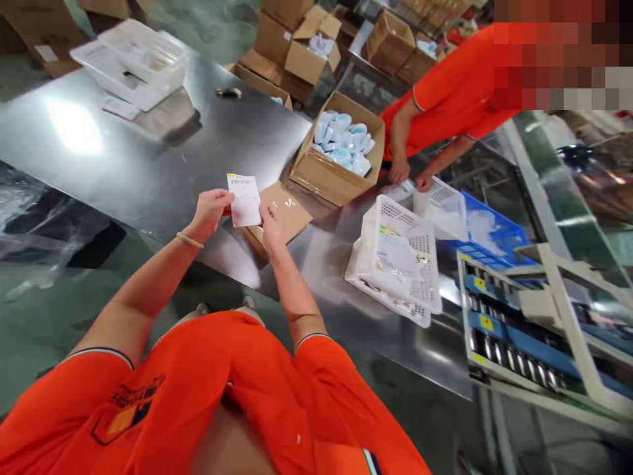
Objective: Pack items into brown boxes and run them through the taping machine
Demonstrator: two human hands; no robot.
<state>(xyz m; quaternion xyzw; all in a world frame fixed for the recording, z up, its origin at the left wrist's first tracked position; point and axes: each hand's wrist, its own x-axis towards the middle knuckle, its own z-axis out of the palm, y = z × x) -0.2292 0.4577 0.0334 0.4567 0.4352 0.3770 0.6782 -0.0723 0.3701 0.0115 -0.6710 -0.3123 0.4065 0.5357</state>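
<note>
A white printed sheet (245,201) with a small yellow mark at its top corner is held up between my two hands. My left hand (212,210) pinches its left edge, and my right hand (273,225) grips its lower right edge. Just behind and below the sheet, a brown cardboard box (291,210) lies at the near edge of the metal table. Beyond it stands an open carton (324,178) filled with several white and light-blue wrapped items (342,140).
Stacked white baskets (430,280) holding papers and bags stand on the metal table (217,142) at right. White trays (173,72) and a cutter (228,94) are at the far left. Across the table, a person in orange (455,86) handles clear plastic near a blue crate (499,227).
</note>
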